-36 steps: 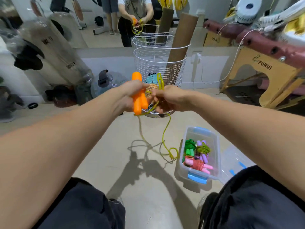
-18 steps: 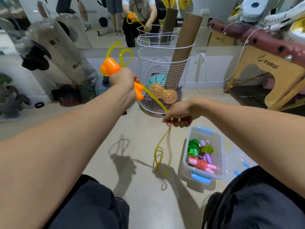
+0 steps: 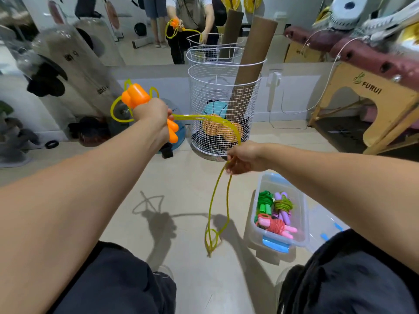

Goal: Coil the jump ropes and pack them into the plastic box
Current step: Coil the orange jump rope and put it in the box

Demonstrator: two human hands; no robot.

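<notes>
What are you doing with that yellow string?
It's a jump rope being coiled up. The left hand grips the two orange handles together, and the right hand holds the yellow rope, whose loose end dangles toward the floor. The plastic box on the floor by the right knee already has three bundled ropes in it: green, purple and pink.

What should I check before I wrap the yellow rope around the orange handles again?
1. Left hand grips both orange handles: ok.
2. Right hand holds the yellow rope: ok.
3. Rope between the hands free of snags: ok.
4. Hanging tail off the floor: cannot tell.
5. Tail free of knots: not ok, it loops over itself near the bottom.
6. Plastic box open, room left beside the three coiled ropes: ok.
</notes>
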